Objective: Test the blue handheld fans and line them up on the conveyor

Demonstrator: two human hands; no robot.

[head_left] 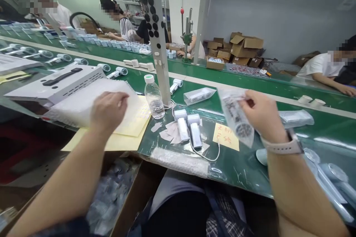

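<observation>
My right hand (258,111) grips the top of a clear bubble-wrap bag (236,118), lifted above the table. A light-coloured handheld device with a round end shows through the plastic. My left hand (108,111) is closed over a stack of bubble-wrap bags (80,100) on yellow paper (133,127). Whether its fingers pinch a bag is unclear. Between my hands lie two pale blue handheld devices (182,127), with a white cable (205,158) beside them. A yellow note (226,136) with red writing lies to their right.
A water bottle (154,98) stands by a metal post (158,44). Wrapped devices (199,95) lie on the green conveyor, unwrapped ones (333,174) at right. A white metal box (58,81) sits left. Below is a carton (111,192) of plastic-looking pieces. Several people work beyond.
</observation>
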